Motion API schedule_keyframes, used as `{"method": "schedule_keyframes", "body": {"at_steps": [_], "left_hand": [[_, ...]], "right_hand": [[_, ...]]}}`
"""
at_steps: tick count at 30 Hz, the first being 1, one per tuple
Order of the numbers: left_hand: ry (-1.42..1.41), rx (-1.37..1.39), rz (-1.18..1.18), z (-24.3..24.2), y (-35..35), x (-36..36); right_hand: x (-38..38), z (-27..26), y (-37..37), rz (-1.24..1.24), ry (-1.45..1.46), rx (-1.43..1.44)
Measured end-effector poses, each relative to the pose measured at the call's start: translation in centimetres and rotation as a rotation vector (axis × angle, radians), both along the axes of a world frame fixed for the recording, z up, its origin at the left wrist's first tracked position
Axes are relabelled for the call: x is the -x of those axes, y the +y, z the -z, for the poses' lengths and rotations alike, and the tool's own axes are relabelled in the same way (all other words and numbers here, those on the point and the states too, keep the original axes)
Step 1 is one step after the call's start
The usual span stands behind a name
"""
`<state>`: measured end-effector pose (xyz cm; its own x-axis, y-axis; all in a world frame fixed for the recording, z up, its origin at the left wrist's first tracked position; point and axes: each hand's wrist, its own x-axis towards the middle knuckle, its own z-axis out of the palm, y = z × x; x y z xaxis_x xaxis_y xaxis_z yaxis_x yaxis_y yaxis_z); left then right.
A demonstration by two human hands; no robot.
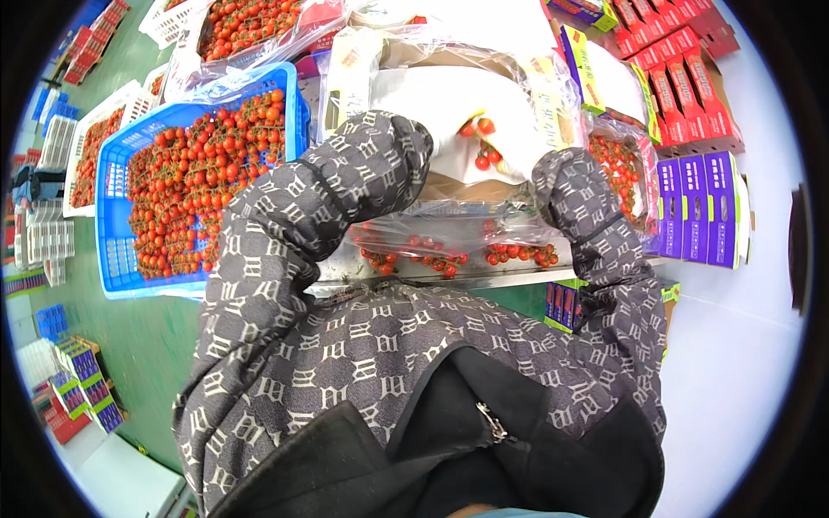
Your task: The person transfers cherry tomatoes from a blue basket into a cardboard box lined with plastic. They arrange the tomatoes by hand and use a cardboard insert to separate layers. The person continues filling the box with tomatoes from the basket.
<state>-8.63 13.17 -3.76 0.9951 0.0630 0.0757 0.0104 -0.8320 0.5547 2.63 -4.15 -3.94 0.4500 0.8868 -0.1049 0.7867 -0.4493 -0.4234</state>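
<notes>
A cardboard box (557, 97) wrapped in clear plastic and lined with white paper (414, 90) lies open before me. My left hand (453, 133), pale against the paper and apparently gloved, reaches in from the left, beside a few red cherry tomatoes (477, 127). From the right comes my right hand (517, 160), also pale and washed out, close to more cherry tomatoes (488, 157). Glare and blur hide the fingers, so whether either hand grips the fruit is unclear. Several tomatoes on the vine (440, 262) lie along the near edge, partly under the plastic film.
A blue plastic crate (298, 123) of vine cherry tomatoes stands at left, with white crates (83, 194) beyond. To the right are an open box of tomatoes (615, 168), purple cartons (696, 207) and red cartons (686, 84). The metal table edge (518, 280) runs in front of my body.
</notes>
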Motion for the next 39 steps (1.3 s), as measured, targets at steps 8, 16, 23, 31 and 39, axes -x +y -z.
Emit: {"method": "schedule_keyframes", "body": {"at_steps": [8, 16, 23, 31, 39], "left_hand": [[0.06, -0.41, -0.165, 5.1, 0.5, 7.5], [-0.165, 0.154, -0.455, 2.0, 6.2, 28.6], [-0.213, 0.184, -0.975, 6.6, 12.8, 36.8], [0.138, 0.016, -0.454, 5.9, 15.5, 29.7], [0.622, -0.161, -0.064, 6.7, 12.4, 22.1]], "right_hand": [[2.4, 2.1, 2.6, 0.015, -0.08, 0.057], [17.6, -2.0, 23.5, -0.955, -0.055, -0.319], [19.5, 10.9, 28.9, -1.36, -0.771, 0.32], [17.9, 3.4, 27.2, -1.263, -0.284, 0.096], [16.4, -6.0, 9.6, -0.339, 1.709, -0.453]]}}
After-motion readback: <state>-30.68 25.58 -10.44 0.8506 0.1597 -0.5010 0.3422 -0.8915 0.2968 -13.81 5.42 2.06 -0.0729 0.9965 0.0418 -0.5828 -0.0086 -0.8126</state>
